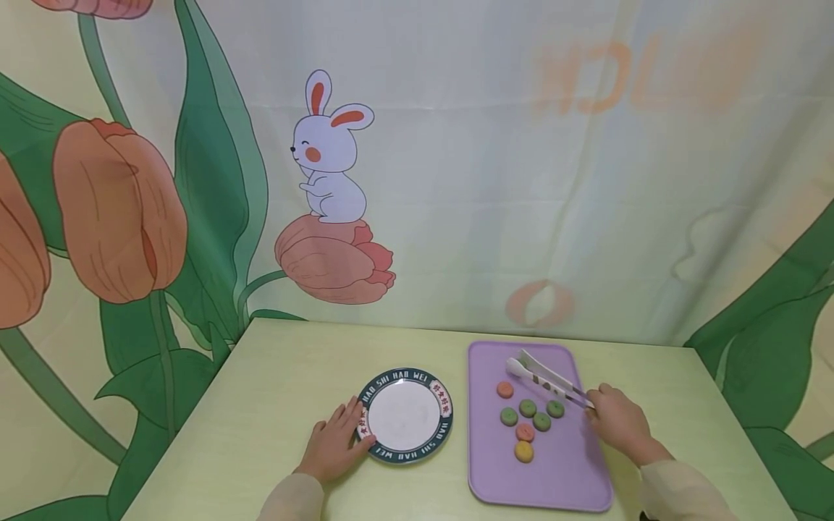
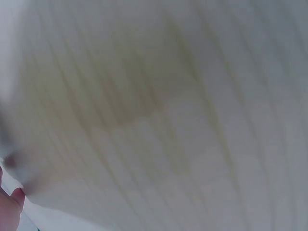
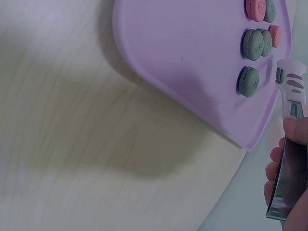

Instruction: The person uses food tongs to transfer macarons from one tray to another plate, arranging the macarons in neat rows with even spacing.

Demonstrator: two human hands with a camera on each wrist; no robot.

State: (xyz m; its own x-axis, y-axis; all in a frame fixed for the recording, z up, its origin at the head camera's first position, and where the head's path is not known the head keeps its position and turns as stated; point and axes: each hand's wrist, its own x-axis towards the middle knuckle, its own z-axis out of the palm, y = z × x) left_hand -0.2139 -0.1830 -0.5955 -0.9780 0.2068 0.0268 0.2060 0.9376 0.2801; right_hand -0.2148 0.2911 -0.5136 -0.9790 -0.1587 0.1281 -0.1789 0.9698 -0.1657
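Note:
My left hand (image 1: 334,443) lies at the left side of a round plate (image 1: 446,434) with a dark lettered rim, its thumb and fingers touching that rim. The left wrist view catches only part of the hand (image 2: 10,209) at the left edge. My right hand (image 1: 619,423) grips white-tipped metal tongs (image 1: 552,382) above a purple tray (image 1: 547,486). In the right wrist view, the hand (image 3: 296,131) is round the tongs (image 3: 290,175), with a green macaron (image 3: 280,75) between their tips. Below, on the tray, are several green macarons (image 1: 541,421), two pink ones (image 1: 504,390) and a yellow one (image 1: 524,452).
Plate and tray stand side by side on a pale wood-grain table (image 1: 274,376), with a gap between them. Behind the table's back edge hangs a curtain (image 1: 456,181) printed with tulips and a rabbit.

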